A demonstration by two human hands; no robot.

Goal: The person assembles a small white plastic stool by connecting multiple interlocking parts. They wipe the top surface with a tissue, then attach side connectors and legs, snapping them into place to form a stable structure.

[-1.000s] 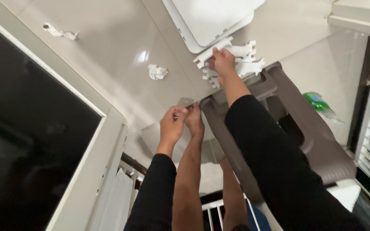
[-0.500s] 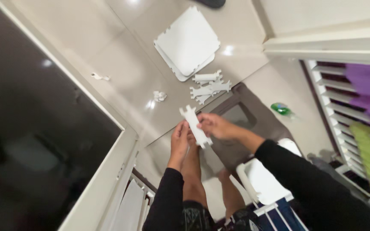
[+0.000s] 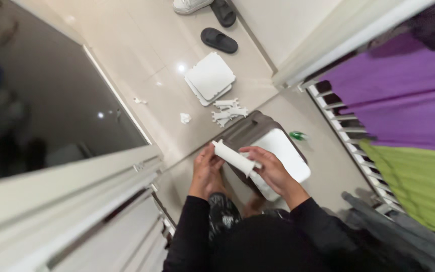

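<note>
Item: long white plastic piece held in the grip of both left hand and right hand above brown stool; unassembled (white connector pieces, stacked white panels lie on floor).

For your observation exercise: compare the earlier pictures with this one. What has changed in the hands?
The right hand left the small white pieces on the floor and joined the left hand on a long white part. The white panels stayed put.
</note>
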